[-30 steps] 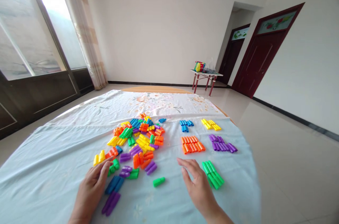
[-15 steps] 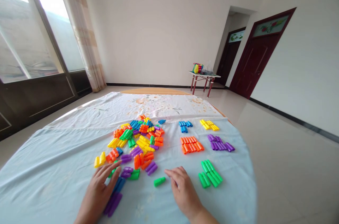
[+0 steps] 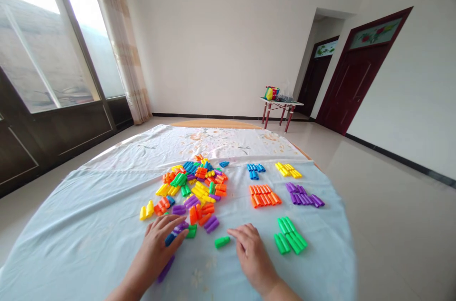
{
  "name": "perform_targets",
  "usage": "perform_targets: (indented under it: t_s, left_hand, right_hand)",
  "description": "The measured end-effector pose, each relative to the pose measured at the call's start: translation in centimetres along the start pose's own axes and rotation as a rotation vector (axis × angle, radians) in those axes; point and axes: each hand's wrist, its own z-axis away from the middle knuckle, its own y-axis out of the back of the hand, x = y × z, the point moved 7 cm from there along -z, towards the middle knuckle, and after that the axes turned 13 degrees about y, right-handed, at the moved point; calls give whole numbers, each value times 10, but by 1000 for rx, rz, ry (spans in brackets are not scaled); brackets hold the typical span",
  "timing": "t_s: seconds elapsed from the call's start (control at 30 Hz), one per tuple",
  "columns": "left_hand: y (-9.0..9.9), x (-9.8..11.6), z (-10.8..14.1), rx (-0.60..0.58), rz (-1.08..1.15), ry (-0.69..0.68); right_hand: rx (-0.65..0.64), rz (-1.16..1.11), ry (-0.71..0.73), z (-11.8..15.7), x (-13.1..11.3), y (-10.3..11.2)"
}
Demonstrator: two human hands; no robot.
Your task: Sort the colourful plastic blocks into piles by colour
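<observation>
My left hand point(image 3: 156, 246) reaches over the near side of a mixed pile, thumb and fingers apart. Beneath it lie purple plastic tube pieces point(image 3: 181, 228) and a blue tube piece point(image 3: 170, 239), partly hidden by the fingers; whether it touches them I cannot tell. Another purple tube piece point(image 3: 166, 270) shows under the wrist. Close by is a green tube piece point(image 3: 192, 231). My right hand point(image 3: 252, 253) rests on the cloth, fingers loosely bent and thumb apart, with nothing visible in it. Just left of its index fingertip lies a single green tube piece point(image 3: 222, 242).
Beyond my left hand spreads the mixed-colour pile point(image 3: 199, 189). On the right are groups of blue point(image 3: 255, 171), yellow point(image 3: 288, 170), orange point(image 3: 264, 196), purple point(image 3: 304, 195) and green point(image 3: 290, 235) pieces. A cloth point(image 3: 89, 225) covers the round table. A small table point(image 3: 281, 101) stands farther back.
My left hand has moved right, over the purple and blue pieces. My right hand stays beside the single green piece. The whole view has shifted slightly.
</observation>
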Motion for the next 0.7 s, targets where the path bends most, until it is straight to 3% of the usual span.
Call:
perform_targets:
  t_s: [0.13, 0.27, 0.47, 0.57, 0.7]
  left_hand:
    - [6, -29, 7, 88, 59, 131]
    - [6, -51, 11, 157, 175, 220]
    - [2, -58, 7, 141, 232, 216]
    - [1, -61, 4, 130, 242, 236]
    - [1, -60, 2, 99, 286, 268]
  right_hand:
    - [-41, -12, 66, -18, -25, -4]
    - [-102, -45, 82, -49, -51, -30]
    - [-268, 123, 25, -84, -53, -73]
    - [-317, 215, 40, -90, -52, -73]
    - [-236, 187, -44, -79, -55, -50]
